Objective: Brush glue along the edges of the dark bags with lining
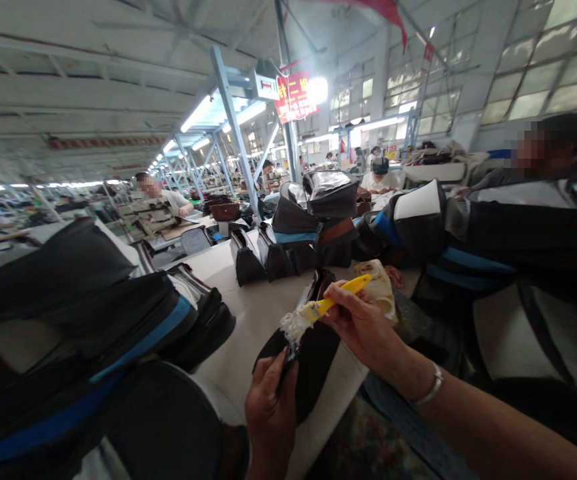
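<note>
My right hand (pixel 363 323) grips a brush with a yellow handle (pixel 336 299). Its whitish, glue-caked bristles (pixel 294 324) touch the top edge of a black bag piece (pixel 313 360). My left hand (pixel 271 407) pinches that black piece from below, thumb on its near edge. The piece lies on the pale worktable (pixel 248 313) in front of me. A cream cloth or container (pixel 381 283) sits just behind my right hand, partly hidden by it.
Stacks of black bags with blue trim (pixel 93 333) crowd the left side. More bag parts (pixel 293 247) stand upright at the table's far end. A large heap of black, white and blue bags (pixel 493 253) fills the right. Other people (pixel 161 193) work at distant tables.
</note>
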Demonstrator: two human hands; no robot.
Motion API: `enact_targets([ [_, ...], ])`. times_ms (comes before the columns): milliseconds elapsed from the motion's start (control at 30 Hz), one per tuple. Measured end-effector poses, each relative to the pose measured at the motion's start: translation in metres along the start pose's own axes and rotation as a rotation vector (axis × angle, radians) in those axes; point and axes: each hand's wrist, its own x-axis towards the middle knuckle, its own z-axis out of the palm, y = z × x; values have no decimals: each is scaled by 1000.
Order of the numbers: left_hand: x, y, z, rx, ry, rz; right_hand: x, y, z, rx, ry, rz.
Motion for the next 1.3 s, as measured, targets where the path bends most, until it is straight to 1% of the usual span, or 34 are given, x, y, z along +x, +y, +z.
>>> enact_targets([
  [67, 16, 20, -7, -99, -6, -135, -5, -20, 6, -231, -63, -281],
  [133, 29, 37, -13, -184, 4, -257, -11, -35, 14, -464, -163, -567],
  [200, 38, 49, -16, -259, -16, -324, -13, -43, 21, -655, -266, -794],
  [267, 43, 57, -17, -317, -48, -363, -11, -45, 27, -827, -408, -931],
  [333, 45, 62, -18, -372, -84, -414, -4, -44, 30, -980, -542, -1030],
  [367, 45, 63, -18, -395, -95, -444, 0, -43, 31, -1042, -572, -1073],
  [400, 45, 64, -19, -410, -97, -473, 2, -44, 31, -1077, -568, -1113],
  [433, 45, 64, -19, -415, -92, -499, 4, -45, 32, -1079, -536, -1142],
  [500, 45, 65, -21, -417, -68, -524, 4, -48, 33, -1027, -482, -1141],
  [533, 45, 64, -22, -420, -58, -524, 3, -48, 34, -1011, -501, -1130],
  [567, 46, 64, -22, -428, -49, -522, 2, -49, 34, -1015, -550, -1126],
  [633, 46, 62, -23, -451, -38, -525, 0, -47, 34, -1077, -661, -1145],
  [667, 46, 60, -24, -458, -35, -531, 0, -45, 34, -1113, -685, -1170],
  [767, 46, 55, -24, -446, -26, -549, 0, -39, 31, -1161, -640, -1239],
  [867, 47, 52, -24, -414, -8, -555, 3, -31, 25, -1220, -706, -1288],
  [900, 47, 51, -24, -411, -7, -565, 5, -29, 24, -1242, -718, -1290],
  [933, 48, 51, -24, -410, -7, -574, 7, -28, 23, -1247, -699, -1286],
  [1000, 52, 50, -27, -386, -12, -563, 10, -33, 22, -1191, -595, -1267],
  [1033, 56, 48, -30, -365, -20, -527, 10, -38, 21, -1142, -533, -1252],
  [1067, 61, 46, -34, -339, -43, -470, 9, -44, 21, -1090, -471, -1238],
  [1133, 76, 38, -47, -291, -144, -329, 5, -59, 16, -998, -340, -1193],
  [1200, 100, 28, -63, -239, -290, -212, -1, -73, 6, -900, -208, -1123],
  [1233, 114, 22, -71, -190, -349, -177, -4, -79, 0, -844, -146, -1083],
  [1267, 129, 16, -77, -122, -394, -146, -7, -83, -8, -785, -86, -1037],
  [1300, 145, 10, -81, -41, -404, -125, -10, -86, -15, -725, -28, -981],
])
